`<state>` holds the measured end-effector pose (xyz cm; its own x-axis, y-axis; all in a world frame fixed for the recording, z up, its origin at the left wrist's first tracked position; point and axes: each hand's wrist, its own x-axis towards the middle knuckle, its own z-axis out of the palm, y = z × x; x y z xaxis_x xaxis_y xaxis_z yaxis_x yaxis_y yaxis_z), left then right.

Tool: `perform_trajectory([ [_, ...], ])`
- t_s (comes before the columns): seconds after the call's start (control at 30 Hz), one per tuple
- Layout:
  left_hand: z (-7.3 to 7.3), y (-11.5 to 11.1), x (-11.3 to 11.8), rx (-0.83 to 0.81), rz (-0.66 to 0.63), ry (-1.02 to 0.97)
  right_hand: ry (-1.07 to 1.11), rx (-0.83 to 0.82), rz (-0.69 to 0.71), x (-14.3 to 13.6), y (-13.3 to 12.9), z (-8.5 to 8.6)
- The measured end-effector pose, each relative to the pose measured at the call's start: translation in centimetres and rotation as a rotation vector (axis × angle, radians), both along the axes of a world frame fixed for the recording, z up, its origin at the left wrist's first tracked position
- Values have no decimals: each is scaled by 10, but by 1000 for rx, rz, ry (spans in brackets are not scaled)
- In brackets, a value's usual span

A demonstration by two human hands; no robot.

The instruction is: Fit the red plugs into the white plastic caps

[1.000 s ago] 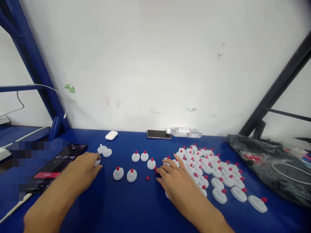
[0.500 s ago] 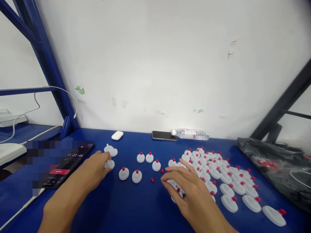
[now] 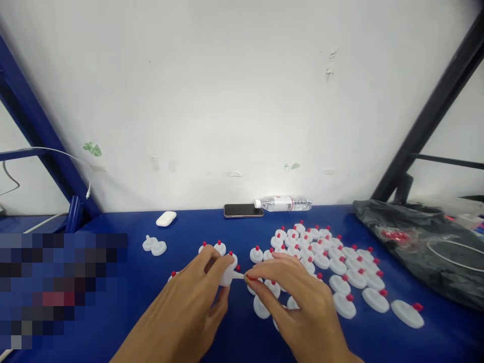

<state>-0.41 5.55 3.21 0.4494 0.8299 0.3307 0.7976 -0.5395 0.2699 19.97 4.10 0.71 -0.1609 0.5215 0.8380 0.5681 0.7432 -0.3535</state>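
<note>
Near the middle of the blue table, my left hand (image 3: 189, 297) grips a white plastic cap (image 3: 227, 276) by its round base, its thin nozzle pointing right. My right hand (image 3: 298, 297) pinches a small red tip (image 3: 252, 279), mostly hidden by the fingers, at the end of that nozzle. Several white caps with red tips (image 3: 321, 260) stand grouped to the right, partly behind my right hand. A few more sit behind my left hand. Two white caps without red tips (image 3: 159, 248) lie at the left.
A phone (image 3: 244, 210) and a clear water bottle (image 3: 285, 203) lie along the wall, with a white case (image 3: 166, 218) to their left. A black plastic bag (image 3: 416, 247) covers the right edge. A blurred-out area fills the lower left.
My left hand has picked up a white cap and moved right to the middle. The right fingers have closed in a pinch at its nozzle. The view has shifted right.
</note>
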Motion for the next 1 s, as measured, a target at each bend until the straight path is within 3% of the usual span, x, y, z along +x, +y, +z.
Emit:
perform_trajectory([
  [0.2,-2,1,-1,74,-54,-107,15,-2,59,0,2,-4],
  [0.4,-2,-8,3,-108,-200,-423,98,35,138,3,-3,3],
  [0.57,0,-19,5,-292,-89,-652,133,57,123,3,-6,11],
  [0.7,12,-18,18,-502,-86,-774,107,68,147,3,-8,13],
  [0.83,22,-19,34,-576,26,-956,97,57,154,3,-9,13],
  [1.0,29,-21,37,-711,186,-938,80,39,147,2,-7,11],
])
